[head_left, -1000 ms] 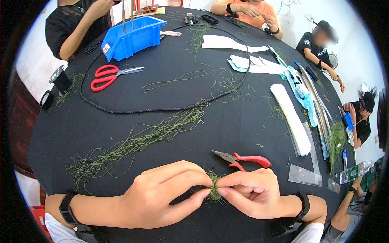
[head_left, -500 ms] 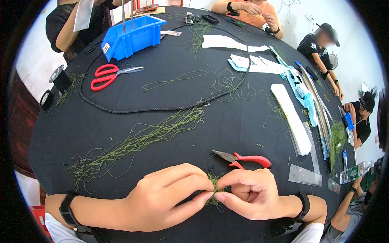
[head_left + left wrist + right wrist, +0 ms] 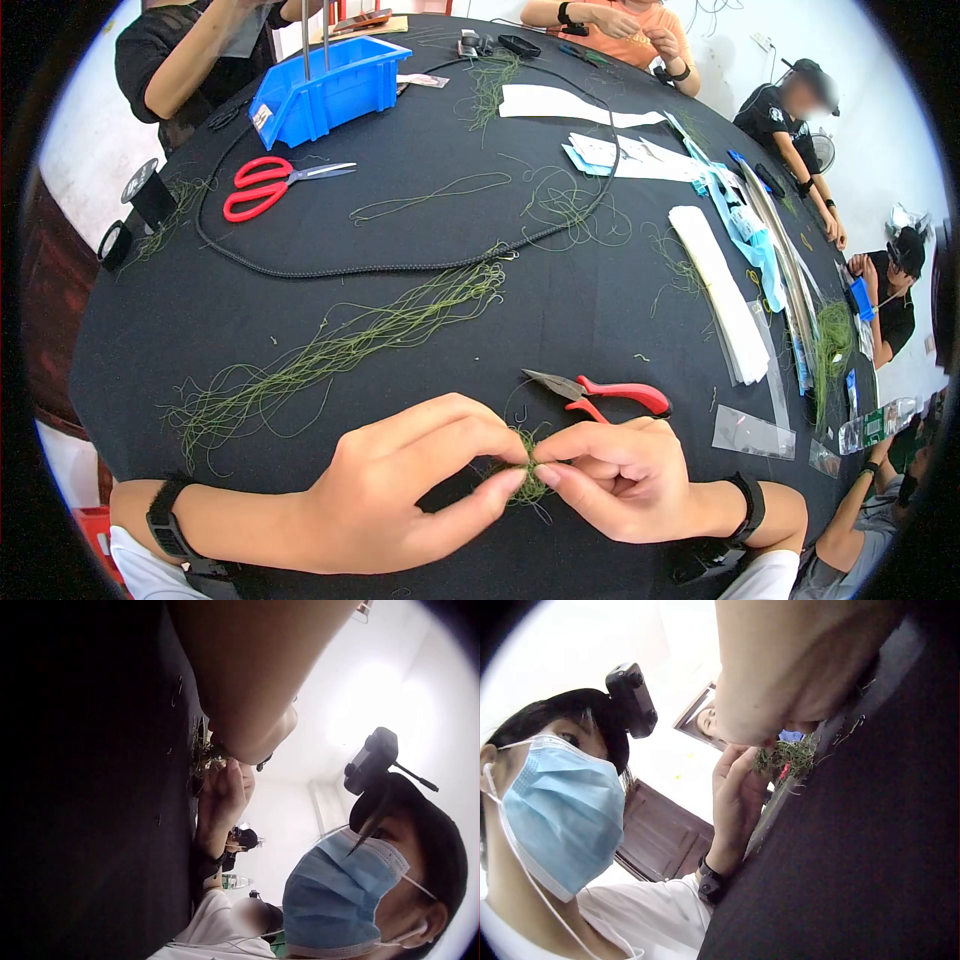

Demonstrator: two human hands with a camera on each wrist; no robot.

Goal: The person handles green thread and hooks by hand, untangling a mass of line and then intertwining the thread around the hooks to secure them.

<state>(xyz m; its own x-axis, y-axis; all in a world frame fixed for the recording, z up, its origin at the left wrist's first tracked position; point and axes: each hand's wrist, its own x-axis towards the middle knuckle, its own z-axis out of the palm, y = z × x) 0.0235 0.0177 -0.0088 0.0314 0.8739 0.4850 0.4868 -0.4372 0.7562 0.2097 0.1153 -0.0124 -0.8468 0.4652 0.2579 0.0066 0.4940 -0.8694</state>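
A small tangled bundle of green line (image 3: 530,490) is between my two hands near the table's front. My left hand (image 3: 415,485) pinches its left side between thumb and index finger. From the other side my right hand (image 3: 625,475) pinches it likewise, the fingertips of both hands almost meeting. Loose green ends stick out above and below; the right wrist view shows the bundle (image 3: 789,759) as a bushy clump. Just beyond the right hand lie red-handled pliers (image 3: 640,398), tips pointing left. A long spread of green lines (image 3: 340,350) lies beyond my left hand.
Red-handled scissors (image 3: 265,190), a blue bin (image 3: 330,100) and a black spool (image 3: 150,195) stand or lie far left. A black cord (image 3: 350,272) curves across the table. White strips (image 3: 715,295) and clear bags (image 3: 755,432) lie at right. Other people sit around the table.
My fingertips shift slightly on the green bundle, and the left hand's thumb and index finger move a little. Across the table at left, a person's hands move with a pale, see-through sheet.
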